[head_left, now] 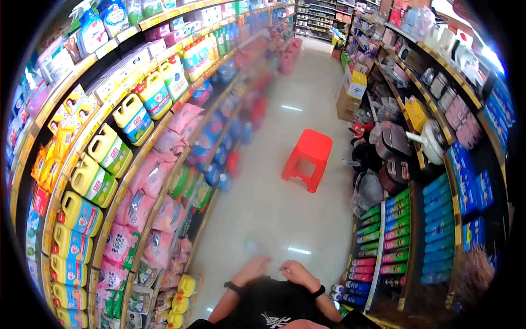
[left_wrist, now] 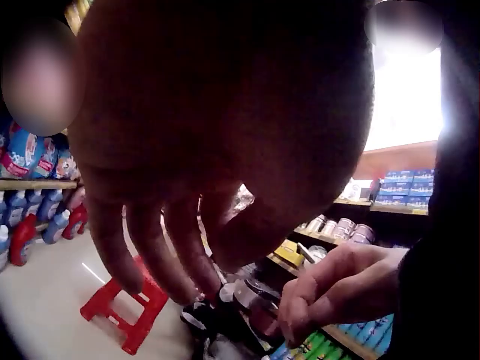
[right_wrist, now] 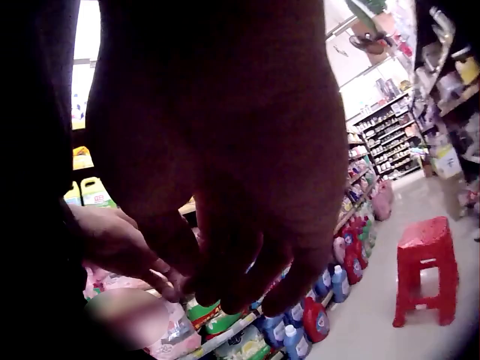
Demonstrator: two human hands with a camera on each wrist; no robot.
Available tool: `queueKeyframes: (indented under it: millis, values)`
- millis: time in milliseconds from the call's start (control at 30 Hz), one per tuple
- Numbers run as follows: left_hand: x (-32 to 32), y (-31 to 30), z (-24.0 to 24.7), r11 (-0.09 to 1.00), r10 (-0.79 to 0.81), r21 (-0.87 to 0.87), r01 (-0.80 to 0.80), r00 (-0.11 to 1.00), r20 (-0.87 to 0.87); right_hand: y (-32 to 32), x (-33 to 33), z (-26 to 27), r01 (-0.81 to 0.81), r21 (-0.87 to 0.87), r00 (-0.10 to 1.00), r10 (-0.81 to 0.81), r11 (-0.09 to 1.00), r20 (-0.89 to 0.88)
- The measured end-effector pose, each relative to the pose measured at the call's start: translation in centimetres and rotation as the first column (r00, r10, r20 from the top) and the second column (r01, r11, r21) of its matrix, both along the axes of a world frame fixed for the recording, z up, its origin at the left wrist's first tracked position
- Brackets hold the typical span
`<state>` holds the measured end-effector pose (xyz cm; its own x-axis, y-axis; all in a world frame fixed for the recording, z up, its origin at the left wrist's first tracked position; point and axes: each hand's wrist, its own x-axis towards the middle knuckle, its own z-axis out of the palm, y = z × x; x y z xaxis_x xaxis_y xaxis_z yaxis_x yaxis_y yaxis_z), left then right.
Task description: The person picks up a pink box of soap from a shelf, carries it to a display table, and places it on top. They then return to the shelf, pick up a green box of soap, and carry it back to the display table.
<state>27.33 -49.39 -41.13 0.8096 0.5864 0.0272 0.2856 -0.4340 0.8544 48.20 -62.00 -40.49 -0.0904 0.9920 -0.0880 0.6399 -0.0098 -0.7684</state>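
Observation:
Both hands are held in front of the body, low in the head view. The left hand has its fingers extended and a little bent, holding nothing; in the left wrist view the same left hand hangs with spread, relaxed fingers. Close beside it, the right hand has loosely bent fingers with nothing in them. The right wrist view shows that right hand from close by, fingers loosely curled. A gap separates the two hands. Beyond them on the floor stands a red plastic stool, touched by neither hand.
A left shelf holds yellow jugs and pink bags. The right shelf carries spray cans, blue packs and a white pan. Cardboard boxes stand by the right shelf along the tiled aisle.

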Motion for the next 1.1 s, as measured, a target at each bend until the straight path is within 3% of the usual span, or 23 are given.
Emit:
queueKeyframes:
  millis: [100, 200, 333, 500, 600, 767, 900, 967, 1100]
  values:
    - [1.5, 7.1, 1.2, 1.000, 0.013, -0.015, -0.014, 0.999, -0.041, 6.9, 0.7, 1.9, -0.034, -0.007, 0.996, 0.033, 0.999, -0.081]
    - [2.2, 12.7, 2.6, 0.997, 0.066, 0.032, -0.063, 0.994, -0.083, 14.3, 1.1, 4.4, -0.121, -0.102, 0.993, 0.121, 0.987, -0.001]
    - [2.0, 19.3, 2.5, 0.981, 0.182, 0.072, -0.179, 0.983, -0.034, 22.6, 2.0, 5.3, -0.237, -0.035, 0.956, 0.239, 0.971, 0.168]
    - [1.5, 24.2, 2.5, 0.966, 0.254, 0.063, -0.252, 0.967, -0.019, 28.0, 2.8, 5.8, -0.223, 0.127, 0.971, 0.209, 0.967, 0.114]
    - [1.7, 26.3, 1.6, 0.963, 0.267, 0.036, -0.266, 0.963, -0.034, 30.2, 2.5, 5.0, -0.147, 0.071, 0.988, 0.143, 0.987, 0.057]
    - [3.2, 30.2, -0.5, 0.964, 0.259, -0.041, -0.261, 0.965, -0.046, 35.7, 3.2, 4.1, -0.243, 0.065, 0.970, 0.242, 0.968, 0.015]
    - [4.5, 34.2, -2.1, 0.948, 0.319, 0.014, -0.319, 0.946, -0.063, 42.0, 5.5, 4.0, -0.308, 0.069, 0.949, 0.311, 0.949, -0.044]
    - [5.8, 37.0, -2.6, 0.932, 0.355, 0.079, -0.352, 0.934, -0.026, 46.0, 7.3, 2.5, -0.356, 0.084, 0.934, 0.357, 0.931, -0.007]
    - [8.7, 43.4, -1.0, 0.927, 0.374, 0.022, -0.373, 0.922, -0.101, 53.4, 11.9, 3.9, -0.454, 0.064, 0.891, 0.453, 0.889, 0.041]
